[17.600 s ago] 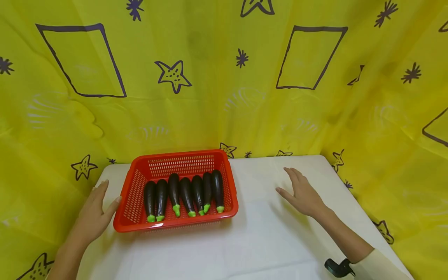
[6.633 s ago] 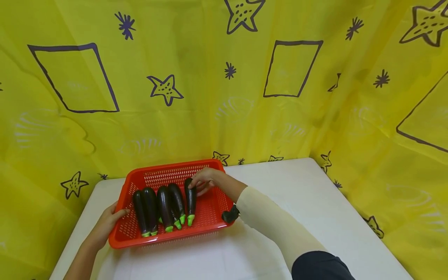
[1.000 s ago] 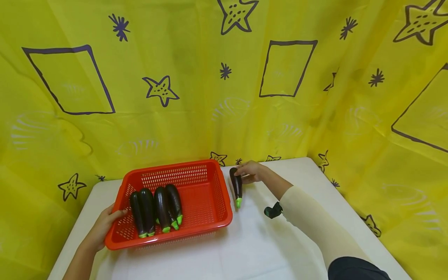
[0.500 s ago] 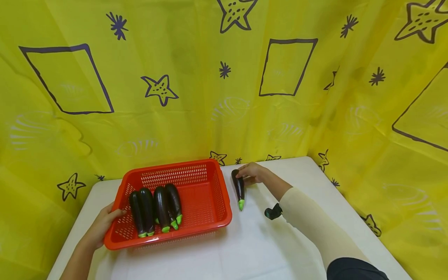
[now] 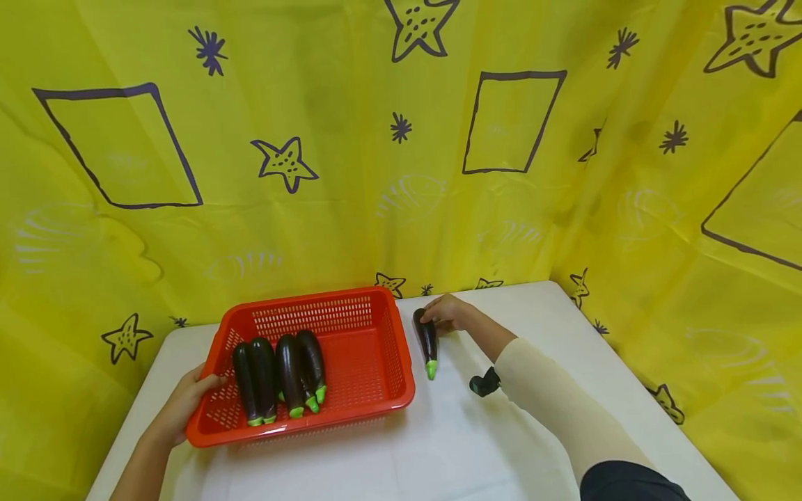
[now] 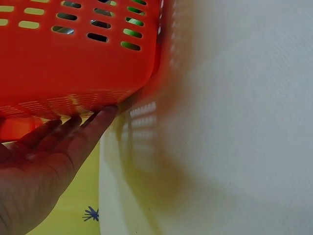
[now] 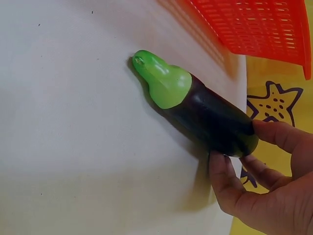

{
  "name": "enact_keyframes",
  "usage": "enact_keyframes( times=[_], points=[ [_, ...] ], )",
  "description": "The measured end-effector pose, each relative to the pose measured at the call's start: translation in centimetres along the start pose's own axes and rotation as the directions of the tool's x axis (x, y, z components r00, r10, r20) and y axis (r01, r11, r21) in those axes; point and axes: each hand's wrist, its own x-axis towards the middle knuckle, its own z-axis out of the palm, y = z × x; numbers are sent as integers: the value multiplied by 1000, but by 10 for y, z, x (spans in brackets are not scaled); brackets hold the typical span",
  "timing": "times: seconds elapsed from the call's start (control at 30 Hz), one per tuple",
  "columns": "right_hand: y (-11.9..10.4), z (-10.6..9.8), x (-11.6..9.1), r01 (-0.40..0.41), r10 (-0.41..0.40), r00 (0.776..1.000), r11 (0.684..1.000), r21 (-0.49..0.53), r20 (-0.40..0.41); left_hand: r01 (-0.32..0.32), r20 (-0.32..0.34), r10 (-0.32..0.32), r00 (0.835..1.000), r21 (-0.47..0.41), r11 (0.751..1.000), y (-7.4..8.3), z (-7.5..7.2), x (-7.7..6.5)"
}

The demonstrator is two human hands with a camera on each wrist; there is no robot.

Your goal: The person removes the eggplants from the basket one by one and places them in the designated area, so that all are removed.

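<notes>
An eggplant (image 5: 427, 341) lies on the white table, just right of the red basket, its green stem end toward the person. My right hand (image 5: 446, 311) pinches its dark rounded end; in the right wrist view, thumb and fingers (image 7: 222, 181) sit on opposite sides of the eggplant (image 7: 215, 117). With the thumb over its left rim, my left hand (image 5: 182, 407) holds the red plastic basket (image 5: 357, 410). Underneath, the left fingers (image 6: 98, 125) lie against the basket's outer wall (image 6: 73, 63). Several more eggplants (image 5: 288, 372) rest side by side in the basket's left half.
White cloth covers the table (image 5: 476, 445). Yellow patterned curtains (image 5: 351, 229) hang behind it and along both sides. A dark camera piece (image 5: 485, 383) sticks out at the right wrist.
Earlier both hands were apart from the basket and all eggplants lay inside. The left hand has since gripped the rim; the right hand has moved one eggplant out onto the table, slightly nearer lately.
</notes>
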Motion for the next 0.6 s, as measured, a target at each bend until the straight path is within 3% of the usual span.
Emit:
enact_keyframes(
  times=[0.6],
  points=[
    [-1,7,2,1,-1,1000,999,-52,-6,5,2,-5,1000,8,1000,-1,0,0]
  ],
)
